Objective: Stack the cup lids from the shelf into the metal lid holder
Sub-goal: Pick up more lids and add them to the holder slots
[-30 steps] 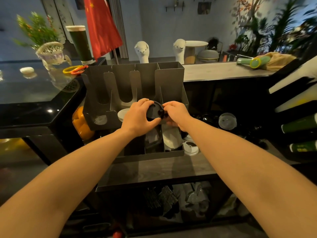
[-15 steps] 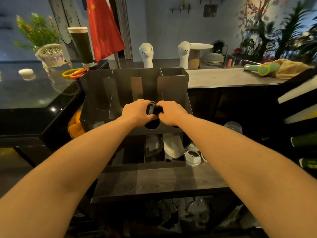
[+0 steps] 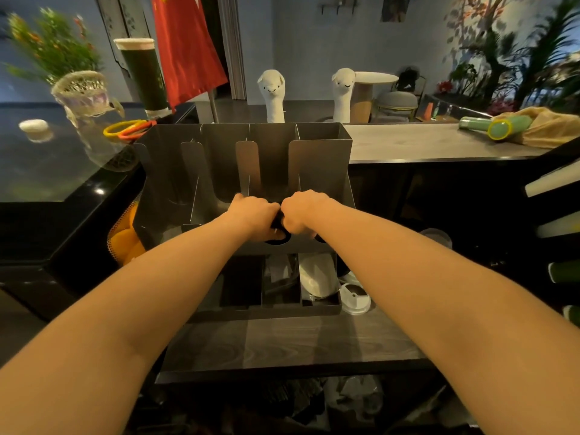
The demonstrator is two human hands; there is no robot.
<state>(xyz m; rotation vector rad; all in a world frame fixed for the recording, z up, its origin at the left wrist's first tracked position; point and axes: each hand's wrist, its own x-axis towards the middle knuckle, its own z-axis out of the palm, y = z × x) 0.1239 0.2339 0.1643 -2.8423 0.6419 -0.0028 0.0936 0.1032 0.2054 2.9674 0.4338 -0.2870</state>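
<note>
The left hand [image 3: 254, 216] is curled round a black cup lid [image 3: 277, 222], gripped also by the right hand [image 3: 303, 213], low in a slot of the metal lid holder [image 3: 320, 164]. It is best kept level and released evenly, to seat flat. A white lid [image 3: 354, 298] is left on the shelf [image 3: 282, 343].

Looking down our bare arms, we see our left hand [image 3: 254, 215] and right hand [image 3: 303, 211] side by side, both gripping a black lid [image 3: 277, 235] at the low front of the metal lid holder [image 3: 323, 164]. A white lid [image 3: 354, 298] lies on the dark shelf [image 3: 282, 343], just right of a divided tray [image 3: 266, 312].
</note>
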